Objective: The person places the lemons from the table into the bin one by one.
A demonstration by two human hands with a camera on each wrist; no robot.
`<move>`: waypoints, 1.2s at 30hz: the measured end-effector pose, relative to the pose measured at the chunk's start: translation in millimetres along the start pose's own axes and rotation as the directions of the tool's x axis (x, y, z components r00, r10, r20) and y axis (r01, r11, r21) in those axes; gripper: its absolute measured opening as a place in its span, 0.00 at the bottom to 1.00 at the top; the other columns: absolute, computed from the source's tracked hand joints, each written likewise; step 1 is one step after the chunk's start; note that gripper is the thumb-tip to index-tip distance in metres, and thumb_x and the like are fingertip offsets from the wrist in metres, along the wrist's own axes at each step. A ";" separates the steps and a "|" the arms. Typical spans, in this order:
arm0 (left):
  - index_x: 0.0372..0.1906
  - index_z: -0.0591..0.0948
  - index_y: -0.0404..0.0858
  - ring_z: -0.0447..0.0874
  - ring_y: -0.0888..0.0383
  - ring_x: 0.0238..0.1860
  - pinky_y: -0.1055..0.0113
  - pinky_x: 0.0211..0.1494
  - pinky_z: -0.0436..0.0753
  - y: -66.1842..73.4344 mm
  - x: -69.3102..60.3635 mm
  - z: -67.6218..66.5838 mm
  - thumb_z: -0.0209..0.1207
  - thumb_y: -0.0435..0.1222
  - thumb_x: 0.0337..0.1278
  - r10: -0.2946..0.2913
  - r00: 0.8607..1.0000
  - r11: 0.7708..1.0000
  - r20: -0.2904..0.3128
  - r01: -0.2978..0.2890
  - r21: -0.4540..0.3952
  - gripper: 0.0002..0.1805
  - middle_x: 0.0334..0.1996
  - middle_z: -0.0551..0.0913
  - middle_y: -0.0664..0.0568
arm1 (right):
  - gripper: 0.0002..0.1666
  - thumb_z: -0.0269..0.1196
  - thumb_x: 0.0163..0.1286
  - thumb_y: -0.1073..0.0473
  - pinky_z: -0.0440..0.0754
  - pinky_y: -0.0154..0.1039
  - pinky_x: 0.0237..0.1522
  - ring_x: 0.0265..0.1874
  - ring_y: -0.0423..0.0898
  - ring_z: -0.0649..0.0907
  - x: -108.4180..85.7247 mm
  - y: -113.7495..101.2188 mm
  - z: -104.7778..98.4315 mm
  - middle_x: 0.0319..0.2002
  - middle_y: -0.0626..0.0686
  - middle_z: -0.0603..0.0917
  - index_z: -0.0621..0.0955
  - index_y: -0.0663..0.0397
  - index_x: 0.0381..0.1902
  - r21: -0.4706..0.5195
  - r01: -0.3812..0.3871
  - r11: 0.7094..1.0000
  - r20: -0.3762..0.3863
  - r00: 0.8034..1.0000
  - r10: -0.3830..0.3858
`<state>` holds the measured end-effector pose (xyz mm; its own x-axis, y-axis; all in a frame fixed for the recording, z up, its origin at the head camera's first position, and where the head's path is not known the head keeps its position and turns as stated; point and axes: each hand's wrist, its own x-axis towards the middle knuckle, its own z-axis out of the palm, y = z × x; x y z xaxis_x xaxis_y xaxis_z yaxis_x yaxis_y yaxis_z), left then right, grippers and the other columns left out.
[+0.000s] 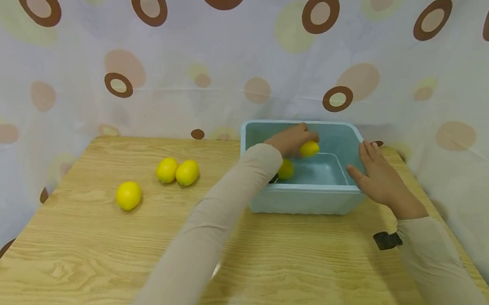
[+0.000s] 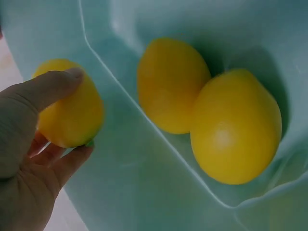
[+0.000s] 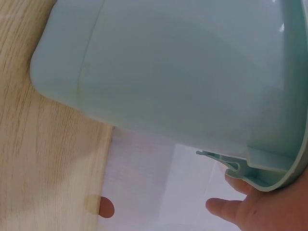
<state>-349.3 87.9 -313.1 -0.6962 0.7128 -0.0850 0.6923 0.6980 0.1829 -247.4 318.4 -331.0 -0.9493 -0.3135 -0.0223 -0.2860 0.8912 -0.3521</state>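
My left hand [image 1: 292, 139] is inside the light blue plastic bin [image 1: 305, 200], thumb and fingers around a yellow lemon [image 1: 310, 149]. In the left wrist view that lemon [image 2: 72, 108] is held apart from two other lemons, a farther one [image 2: 171, 86] and a nearer one [image 2: 236, 127], which lie side by side in the bin. The head view shows only one lemon [image 1: 286, 169] there, partly behind the left wrist. At the bin's right rim is my right hand [image 1: 378, 177], thumb on the inner side and fingers over the outside, holding the edge.
Two touching lemons, one on the left [image 1: 167, 170] and one on the right [image 1: 187, 173], lie on the wooden table [image 1: 304, 272] left of the bin. Another lemon [image 1: 128, 195] sits nearer the front left. A patterned curtain [image 1: 235, 51] hangs behind the table.
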 end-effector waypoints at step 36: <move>0.66 0.70 0.50 0.72 0.57 0.51 0.63 0.60 0.72 -6.5 2.1 12.5 0.61 0.37 0.61 -0.138 0.981 0.986 0.137 0.124 0.110 0.28 0.60 0.75 0.55 | 0.47 0.39 0.78 0.42 0.38 0.62 0.70 0.71 0.64 0.31 0.2 -0.3 -0.4 0.72 0.70 0.30 0.36 0.75 0.71 0.006 -0.001 1.000 -0.007 1.000 0.001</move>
<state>-352.9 85.7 -326.7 -0.7528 0.6119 -0.2427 0.6174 0.7842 0.0623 -247.6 318.1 -330.5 -0.9506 -0.3101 -0.0157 -0.2844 0.8897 -0.3572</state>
